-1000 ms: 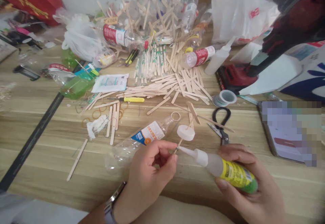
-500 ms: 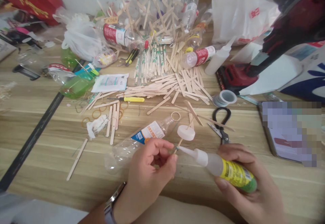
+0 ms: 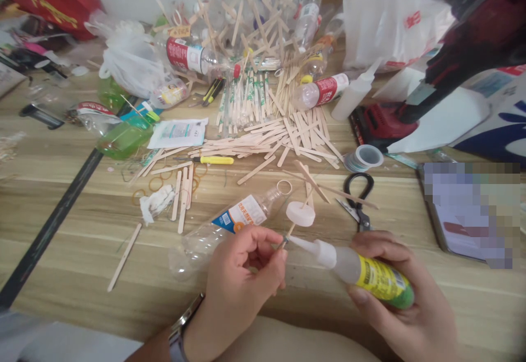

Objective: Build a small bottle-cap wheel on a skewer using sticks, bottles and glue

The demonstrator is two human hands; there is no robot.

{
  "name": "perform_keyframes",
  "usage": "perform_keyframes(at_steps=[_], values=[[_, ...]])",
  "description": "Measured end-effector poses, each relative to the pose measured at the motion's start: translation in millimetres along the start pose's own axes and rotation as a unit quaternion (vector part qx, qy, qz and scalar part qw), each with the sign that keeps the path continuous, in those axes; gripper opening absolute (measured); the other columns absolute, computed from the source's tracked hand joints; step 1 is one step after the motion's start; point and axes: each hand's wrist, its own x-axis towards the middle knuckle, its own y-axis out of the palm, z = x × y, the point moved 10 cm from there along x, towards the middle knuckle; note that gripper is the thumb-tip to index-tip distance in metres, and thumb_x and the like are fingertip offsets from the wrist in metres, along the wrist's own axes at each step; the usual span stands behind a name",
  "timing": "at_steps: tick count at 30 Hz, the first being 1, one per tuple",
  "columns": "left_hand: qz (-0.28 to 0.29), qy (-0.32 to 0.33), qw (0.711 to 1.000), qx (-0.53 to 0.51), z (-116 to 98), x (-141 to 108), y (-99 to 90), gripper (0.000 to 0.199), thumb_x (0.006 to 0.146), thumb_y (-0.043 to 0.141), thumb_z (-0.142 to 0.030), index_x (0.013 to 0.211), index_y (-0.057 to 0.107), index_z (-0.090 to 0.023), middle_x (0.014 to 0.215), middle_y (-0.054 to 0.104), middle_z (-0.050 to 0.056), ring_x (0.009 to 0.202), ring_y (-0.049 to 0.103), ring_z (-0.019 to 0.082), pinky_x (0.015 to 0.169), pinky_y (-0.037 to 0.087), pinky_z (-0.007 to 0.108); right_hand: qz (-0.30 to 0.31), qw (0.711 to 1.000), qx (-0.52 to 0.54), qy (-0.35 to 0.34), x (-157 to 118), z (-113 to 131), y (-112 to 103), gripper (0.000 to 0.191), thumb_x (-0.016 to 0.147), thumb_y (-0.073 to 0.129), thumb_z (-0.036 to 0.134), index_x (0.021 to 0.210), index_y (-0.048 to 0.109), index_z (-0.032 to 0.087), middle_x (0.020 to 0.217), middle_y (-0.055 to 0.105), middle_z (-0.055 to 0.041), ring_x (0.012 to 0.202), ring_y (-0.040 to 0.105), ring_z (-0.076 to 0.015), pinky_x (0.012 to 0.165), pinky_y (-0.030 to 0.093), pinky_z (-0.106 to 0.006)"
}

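Note:
My left hand [image 3: 250,274] pinches the lower end of a thin wooden stick [image 3: 291,229] between thumb and fingers. A round white bottle cap [image 3: 300,214] is threaded on that stick, above my fingertips. My right hand [image 3: 405,296] is wrapped around a glue bottle [image 3: 380,280] with a yellow and green label. Its white nozzle [image 3: 306,246] points left, and the tip is at the stick just by my left fingertips. Whether glue is coming out is too small to tell. Behind my left hand a clear plastic bottle [image 3: 230,225] lies on its side.
Black-handled scissors [image 3: 358,200], a grey spool [image 3: 364,158] and a phone [image 3: 464,214] lie to the right. Flat craft sticks [image 3: 263,143] are heaped beyond the hands, near a yellow-handled tool [image 3: 217,160]. A red and black power tool [image 3: 386,124] stands at the back right.
Almost nothing differs. The cap and stick have shifted very slightly; the nozzle tip stays at the stick, and both hands keep their hold.

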Motion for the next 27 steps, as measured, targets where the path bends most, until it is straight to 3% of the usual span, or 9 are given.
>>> perform_keyframes(at_steps=[7, 16, 27], values=[[0.005, 0.009, 1.0, -0.003, -0.1, -0.3, 1.8, 0.007, 0.079, 0.063, -0.021, 0.086, 0.064, -0.018, 0.053, 0.06, -0.005, 0.043, 0.059, 0.008, 0.041, 0.046, 0.014, 0.003, 1.0, -0.015, -0.024, 1.7, 5.9, 1.5, 0.019, 0.081, 0.062, 0.027, 0.098, 0.053, 0.026, 0.088, 0.058, -0.0037, 0.08, 0.059, -0.0195, 0.064, 0.051, -0.026], [0.003, 0.015, 1.0, -0.004, 0.5, -1.6, 0.1, 0.007, 0.08, 0.063, -0.021, 0.086, 0.066, -0.018, 0.054, 0.06, -0.005, 0.043, 0.06, 0.009, 0.042, 0.047, 0.015, 0.003, 1.0, -0.021, -0.017, -0.1, 2.5, -1.0, 0.019, 0.08, 0.063, 0.028, 0.097, 0.054, 0.026, 0.087, 0.058, -0.0046, 0.078, 0.061, -0.022, 0.064, 0.051, -0.03], [-0.036, -0.047, 0.997, -0.043, 2.4, -4.7, -0.9, 0.016, 0.072, 0.07, -0.021, 0.079, 0.056, -0.019, 0.056, 0.06, -0.006, 0.043, 0.058, 0.008, 0.041, 0.044, 0.014, 0.005, 1.0, -0.012, -0.008, 1.1, 3.9, 0.0, 0.02, 0.08, 0.064, 0.025, 0.097, 0.055, 0.025, 0.089, 0.059, -0.0048, 0.078, 0.062, -0.0215, 0.062, 0.05, -0.029]])
